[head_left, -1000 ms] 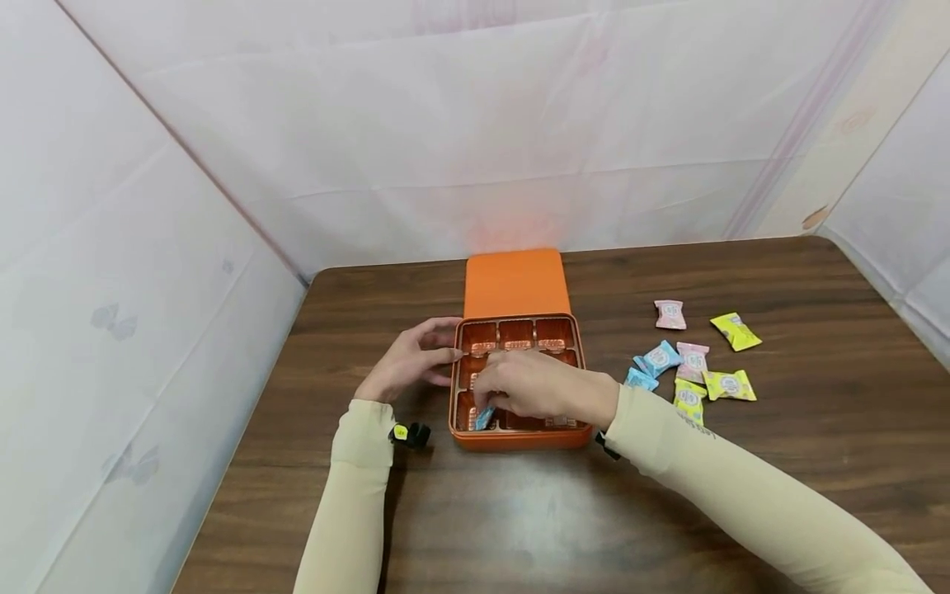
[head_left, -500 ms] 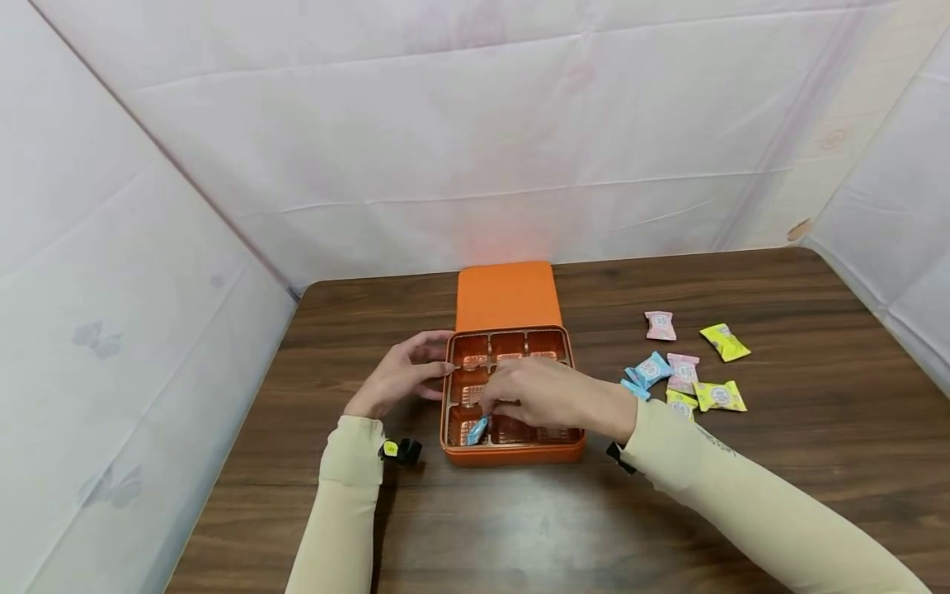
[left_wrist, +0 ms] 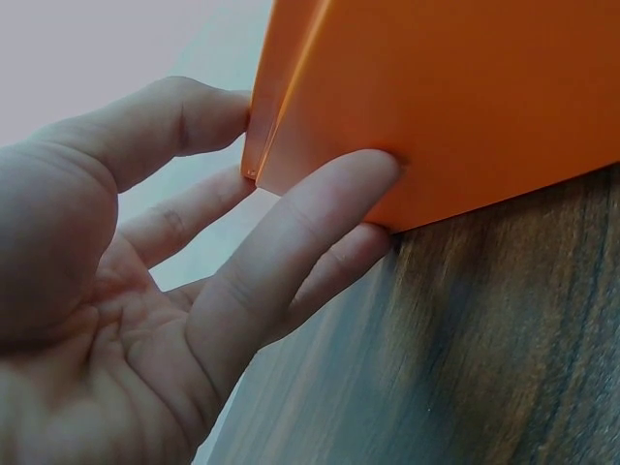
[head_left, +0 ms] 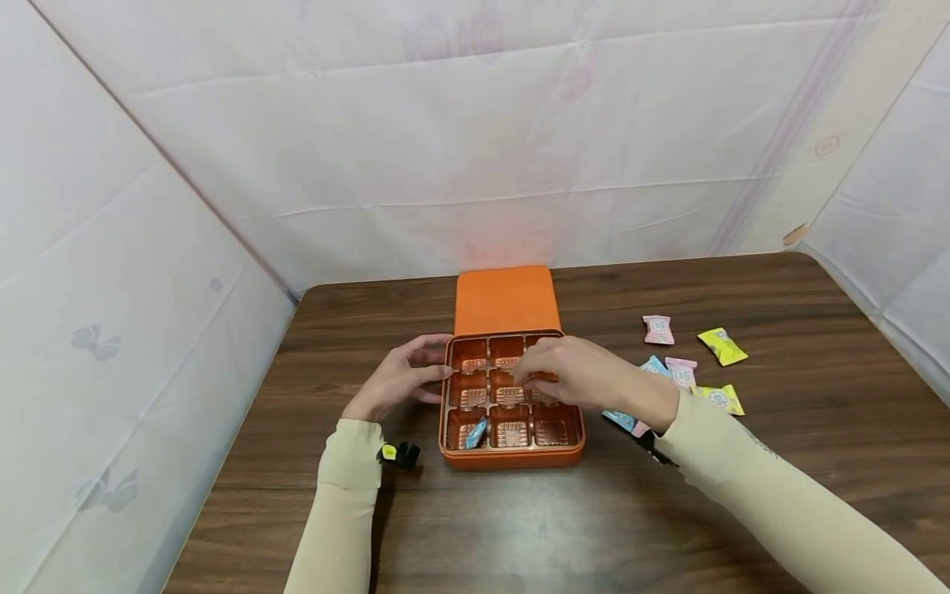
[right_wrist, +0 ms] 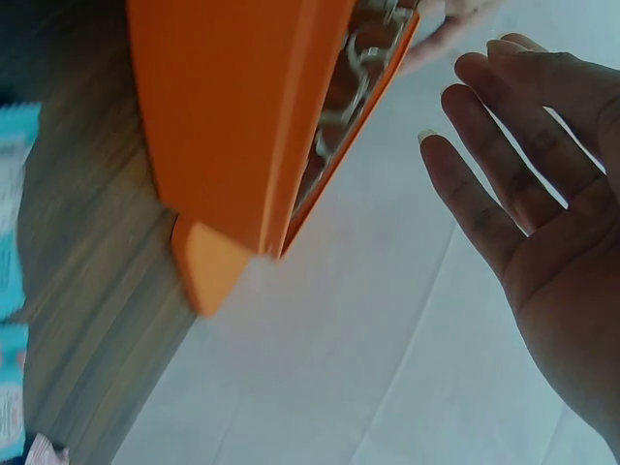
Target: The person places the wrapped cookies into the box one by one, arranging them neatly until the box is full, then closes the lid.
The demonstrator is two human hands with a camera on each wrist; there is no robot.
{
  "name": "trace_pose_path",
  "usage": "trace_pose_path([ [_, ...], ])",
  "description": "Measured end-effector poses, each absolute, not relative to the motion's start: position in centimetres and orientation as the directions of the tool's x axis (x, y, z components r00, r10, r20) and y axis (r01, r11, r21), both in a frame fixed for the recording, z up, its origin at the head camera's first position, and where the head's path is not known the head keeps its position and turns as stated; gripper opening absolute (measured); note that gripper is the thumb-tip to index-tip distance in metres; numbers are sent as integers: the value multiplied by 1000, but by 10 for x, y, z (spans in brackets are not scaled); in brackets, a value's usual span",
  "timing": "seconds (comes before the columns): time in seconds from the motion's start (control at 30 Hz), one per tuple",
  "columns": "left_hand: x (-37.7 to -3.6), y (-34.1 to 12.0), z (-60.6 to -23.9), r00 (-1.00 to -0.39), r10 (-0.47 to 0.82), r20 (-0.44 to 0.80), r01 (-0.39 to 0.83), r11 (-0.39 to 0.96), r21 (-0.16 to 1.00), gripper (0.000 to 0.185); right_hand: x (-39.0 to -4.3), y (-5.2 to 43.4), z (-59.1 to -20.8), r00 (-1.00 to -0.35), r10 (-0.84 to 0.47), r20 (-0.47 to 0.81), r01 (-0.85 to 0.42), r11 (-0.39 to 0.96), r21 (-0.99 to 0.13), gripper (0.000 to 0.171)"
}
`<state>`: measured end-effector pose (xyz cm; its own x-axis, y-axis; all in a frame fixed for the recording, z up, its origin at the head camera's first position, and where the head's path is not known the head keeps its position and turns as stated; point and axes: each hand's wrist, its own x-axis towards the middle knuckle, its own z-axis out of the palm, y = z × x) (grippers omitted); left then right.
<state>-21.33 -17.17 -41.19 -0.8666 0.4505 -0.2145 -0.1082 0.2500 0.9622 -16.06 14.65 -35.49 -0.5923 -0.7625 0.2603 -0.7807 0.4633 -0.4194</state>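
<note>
The right hand (head_left: 586, 375) hovers over the box (head_left: 512, 450), covering its right compartments; the left hand (head_left: 404, 379) blocks its left wall. Candies (head_left: 720, 346) clutter the right.

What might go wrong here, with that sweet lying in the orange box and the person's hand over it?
The blue sweet leans on its compartment wall in the orange box rather than lying flat, so it may sit proud. The right hand, open and empty above the tray, could brush the loose sweets under its wrist on the way back. The left hand only touches the box's side with straight fingers, so a nudge might slide the box.
</note>
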Motion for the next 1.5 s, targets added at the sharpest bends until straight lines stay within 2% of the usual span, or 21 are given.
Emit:
trace_pose_path([
  [0.27, -215, -170, -411, -866, 454, -208, -106, 240, 965, 56, -177, 178, -354, -633, -702, 326, -768, 516, -379, 21],
  [0.47, -217, -169, -411, -866, 456, -205, -103, 239, 966, 56, -188, 204, -354, -732, -614, 294, -679, 627, -382, 19],
  [0.67, -217, -168, -411, -867, 454, -206, -100, 247, 964, 56, -197, 233, -355, -848, -484, 214, -530, 769, -357, 18],
  [0.83, -218, -167, -411, -865, 458, -206, -102, 242, 965, 56, -201, 254, -358, -908, -389, 156, -419, 834, -358, 21],
  [1.17, -219, -163, -409, -866, 451, -213, -115, 236, 965, 58, -205, 281, -367, -947, -307, 98, -321, 866, -384, 24],
  [1.5, -220, -163, -410, -864, 456, -212, -110, 240, 965, 57, -205, 292, -371, -939, -337, 72, -337, 857, -389, 23],
])
